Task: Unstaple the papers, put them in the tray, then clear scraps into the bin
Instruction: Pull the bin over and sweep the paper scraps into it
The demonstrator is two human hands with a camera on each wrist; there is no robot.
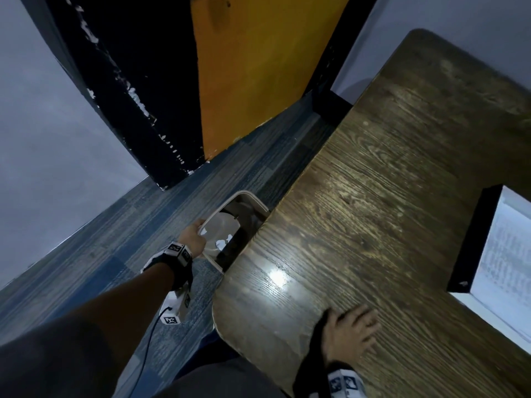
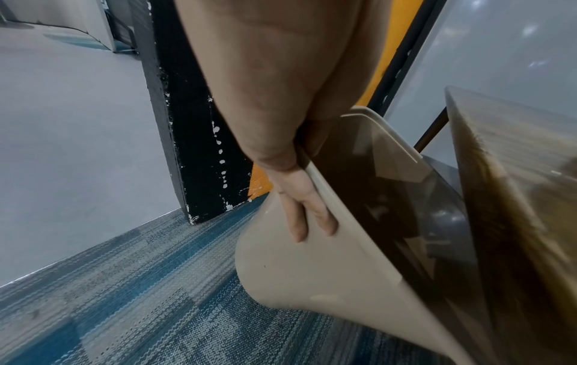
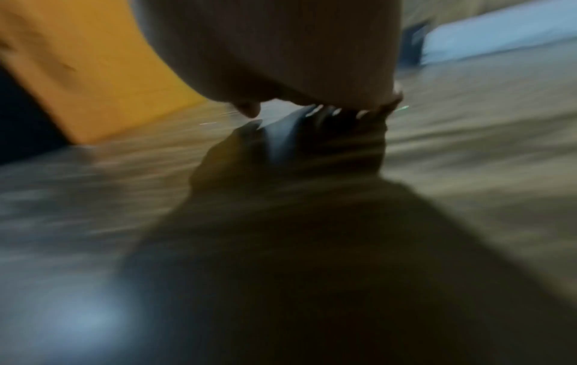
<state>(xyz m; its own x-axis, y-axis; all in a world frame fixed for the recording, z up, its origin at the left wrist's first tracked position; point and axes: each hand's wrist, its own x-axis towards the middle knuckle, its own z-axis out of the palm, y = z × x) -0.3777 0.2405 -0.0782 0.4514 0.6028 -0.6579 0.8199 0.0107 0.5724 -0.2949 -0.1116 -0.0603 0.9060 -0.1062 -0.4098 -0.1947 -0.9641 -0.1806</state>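
A beige plastic bin point(image 1: 247, 198) stands on the carpet, tucked against the left edge of the wooden table point(image 1: 388, 196). White paper scraps point(image 1: 222, 242) lie inside it. My left hand point(image 1: 195, 234) grips the bin's near rim, fingers point(image 2: 307, 217) down the outer wall point(image 2: 312, 276) and thumb hidden inside. My right hand point(image 1: 355, 330) lies flat on the table near its front corner, fingers spread, holding nothing; the right wrist view is blurred. At the right edge a black tray point(image 1: 474, 239) holds white printed papers point(image 1: 505, 262).
Blue-grey carpet point(image 1: 143, 254) covers the floor left of the table. A black and yellow panel point(image 1: 258, 67) stands behind the bin. A pale wall point(image 1: 43, 139) runs along the left. A cable point(image 1: 149, 349) hangs from my left wrist.
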